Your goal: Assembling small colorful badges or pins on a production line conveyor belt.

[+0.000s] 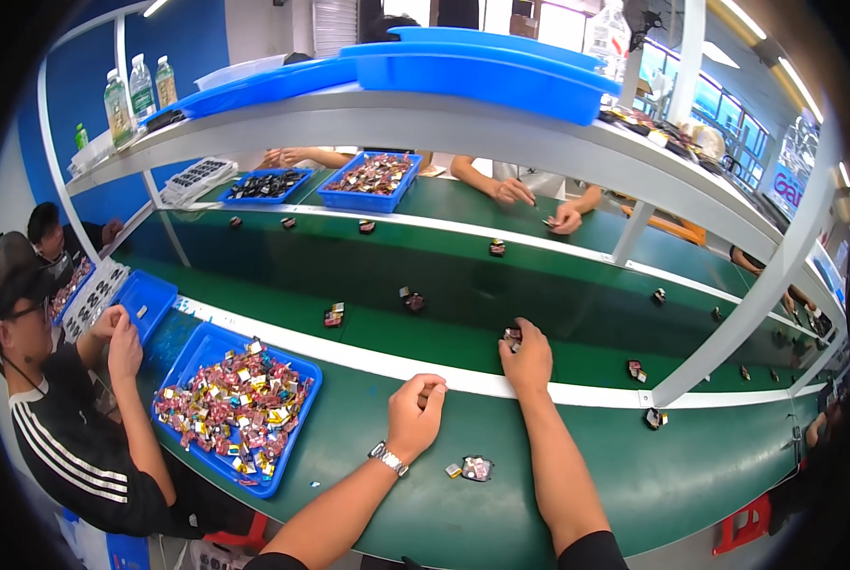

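Observation:
My right hand reaches over the white rail onto the green conveyor belt. Its fingers are closed around a small black-and-pink electronic part, partly hidden by them. My left hand, with a metal watch at the wrist, hovers at the near side of the rail. Its fingers are curled together, and whatever they may hold is hidden. On the green bench between my forearms lies a small part in a dark casing, with a little yellow-and-white piece beside it.
A blue tray heaped with small wired parts stands to my left, near a seated co-worker. Similar parts, such as one two-coloured part, dot the belt. Across it, another person's hands work. A shelf post rises at right.

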Motion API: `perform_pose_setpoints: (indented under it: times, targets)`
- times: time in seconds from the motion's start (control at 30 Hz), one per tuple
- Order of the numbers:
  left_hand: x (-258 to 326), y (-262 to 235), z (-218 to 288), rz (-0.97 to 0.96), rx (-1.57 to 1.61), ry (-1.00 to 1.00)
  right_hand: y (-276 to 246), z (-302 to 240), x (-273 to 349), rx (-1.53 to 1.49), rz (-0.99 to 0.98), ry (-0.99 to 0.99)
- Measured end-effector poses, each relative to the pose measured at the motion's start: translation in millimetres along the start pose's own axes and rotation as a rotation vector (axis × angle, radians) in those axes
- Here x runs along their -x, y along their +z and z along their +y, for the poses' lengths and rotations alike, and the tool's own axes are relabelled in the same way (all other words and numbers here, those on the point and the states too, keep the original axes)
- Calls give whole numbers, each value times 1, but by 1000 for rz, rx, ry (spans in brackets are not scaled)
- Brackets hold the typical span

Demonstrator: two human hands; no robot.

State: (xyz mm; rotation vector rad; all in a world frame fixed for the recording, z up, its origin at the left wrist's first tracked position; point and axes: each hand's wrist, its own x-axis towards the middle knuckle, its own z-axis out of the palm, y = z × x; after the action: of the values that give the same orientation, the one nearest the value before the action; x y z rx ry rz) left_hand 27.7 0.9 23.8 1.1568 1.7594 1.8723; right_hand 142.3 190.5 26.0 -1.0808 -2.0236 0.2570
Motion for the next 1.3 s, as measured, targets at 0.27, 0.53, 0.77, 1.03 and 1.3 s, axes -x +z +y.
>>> perform_pose_setpoints:
  times: [0.27,0.53,0.77,1.03,1.3]
  targets:
    - [-15,-12,1,80,-90,-23,44,-54,2,-228,-213,-143]
    - [-13,-9,-2,75,-62,-18,104,-73,-45,-159,-199,-54]
    - [-20,-5,-9,117,-73,24,91,-60,-37,-157,-161,-128]
    - [-25,-22,-18,143,56,-161,56,-41,-11,-146,-186,-26]
    - [-31,-38,-25,127,-172,-62,73,-92,-35,17,-322,260]
